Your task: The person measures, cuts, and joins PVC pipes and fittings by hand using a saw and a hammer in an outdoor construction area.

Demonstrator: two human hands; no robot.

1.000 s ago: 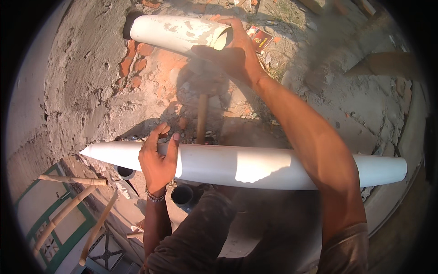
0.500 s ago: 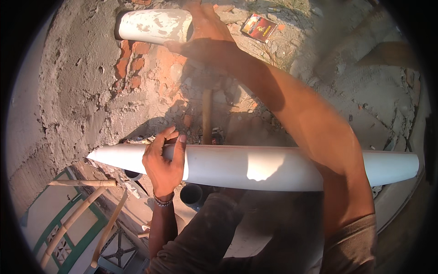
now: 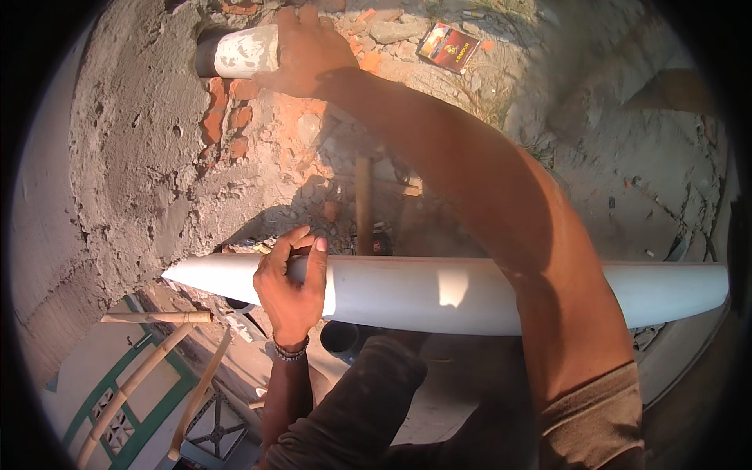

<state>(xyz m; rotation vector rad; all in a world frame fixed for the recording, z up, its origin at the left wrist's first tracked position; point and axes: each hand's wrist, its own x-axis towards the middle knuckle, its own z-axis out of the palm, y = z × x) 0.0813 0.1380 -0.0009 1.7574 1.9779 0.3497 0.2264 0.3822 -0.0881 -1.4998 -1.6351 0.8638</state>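
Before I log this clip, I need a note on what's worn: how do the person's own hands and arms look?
The left hand and right hand show no gloves. A beaded-looking bracelet, dark with lighter bits, circles the left wrist. A brownish-grey sleeve ends on the right upper arm; the left sleeve can't be made out.

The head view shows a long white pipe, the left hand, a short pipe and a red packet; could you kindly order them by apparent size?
1. Long white pipe
2. Left hand
3. Short pipe and red packet: unranked, since the right hand hides part of that pipe.
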